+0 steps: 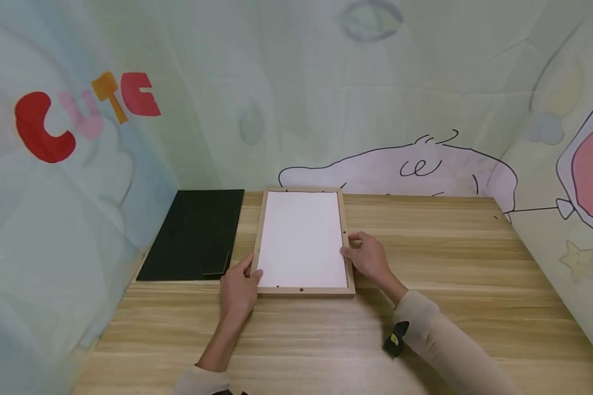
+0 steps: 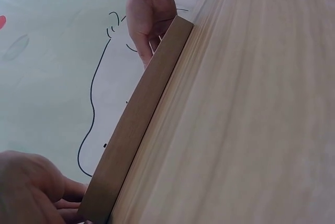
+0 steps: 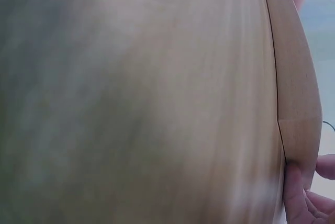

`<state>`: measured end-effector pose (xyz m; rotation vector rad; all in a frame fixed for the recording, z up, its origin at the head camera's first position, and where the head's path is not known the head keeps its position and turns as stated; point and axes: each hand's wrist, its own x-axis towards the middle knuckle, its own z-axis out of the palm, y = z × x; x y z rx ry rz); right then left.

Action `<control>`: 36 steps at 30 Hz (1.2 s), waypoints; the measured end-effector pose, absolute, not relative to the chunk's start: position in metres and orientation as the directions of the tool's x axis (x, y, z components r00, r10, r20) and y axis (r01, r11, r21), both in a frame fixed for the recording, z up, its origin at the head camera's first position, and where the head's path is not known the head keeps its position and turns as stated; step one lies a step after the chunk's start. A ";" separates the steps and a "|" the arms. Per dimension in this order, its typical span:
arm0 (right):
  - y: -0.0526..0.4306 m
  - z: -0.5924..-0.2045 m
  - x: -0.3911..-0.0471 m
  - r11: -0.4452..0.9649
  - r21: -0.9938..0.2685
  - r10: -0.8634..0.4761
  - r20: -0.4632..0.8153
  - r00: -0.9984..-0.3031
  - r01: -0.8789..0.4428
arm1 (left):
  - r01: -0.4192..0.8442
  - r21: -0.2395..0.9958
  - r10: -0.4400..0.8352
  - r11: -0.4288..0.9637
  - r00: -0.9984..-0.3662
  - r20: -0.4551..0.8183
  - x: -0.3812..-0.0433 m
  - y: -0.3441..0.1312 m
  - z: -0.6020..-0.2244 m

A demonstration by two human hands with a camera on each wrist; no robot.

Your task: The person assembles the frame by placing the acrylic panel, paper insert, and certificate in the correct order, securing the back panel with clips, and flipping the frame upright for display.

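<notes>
A light wooden picture frame [image 1: 303, 292] lies on the table with a white sheet [image 1: 303, 241] filling its inside. Small dark spots show along its border. My left hand [image 1: 239, 288] holds the lower left side, thumb over the top edge and fingers along the outside. On the opposite side, my right hand [image 1: 369, 256] grips the border between thumb and fingers. From the left wrist, the frame's near side [image 2: 138, 124] shows low against the tabletop, with a hand at each end. Fingers of the right hand [image 3: 301, 198] wrap the frame's side in the right wrist view.
A flat black panel [image 1: 190, 236] lies left of the frame, near the back edge; a thin pale corner line marks it. The wood-grain table [image 1: 440, 263] is enclosed by printed cloth walls [image 1: 296, 109]. A small black device [image 1: 395, 339] hangs at the right sleeve.
</notes>
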<state>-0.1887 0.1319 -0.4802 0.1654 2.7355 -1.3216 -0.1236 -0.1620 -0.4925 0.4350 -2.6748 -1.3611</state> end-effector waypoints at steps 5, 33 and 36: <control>0.135 -0.481 -0.188 0.618 -0.772 0.064 -0.143 -0.988 0.152 | -0.202 0.799 -0.292 0.567 -0.956 -0.034 -0.124 -0.159 -0.493; 0.218 -0.476 -0.171 0.649 -0.734 0.149 -0.134 -0.980 0.199 | -0.103 0.826 -0.191 0.555 -0.982 0.006 -0.125 -0.088 -0.492; 0.219 -0.475 -0.170 0.651 -0.730 0.160 -0.138 -0.977 0.209 | -0.115 0.829 -0.211 0.547 -0.977 0.004 -0.133 -0.105 -0.487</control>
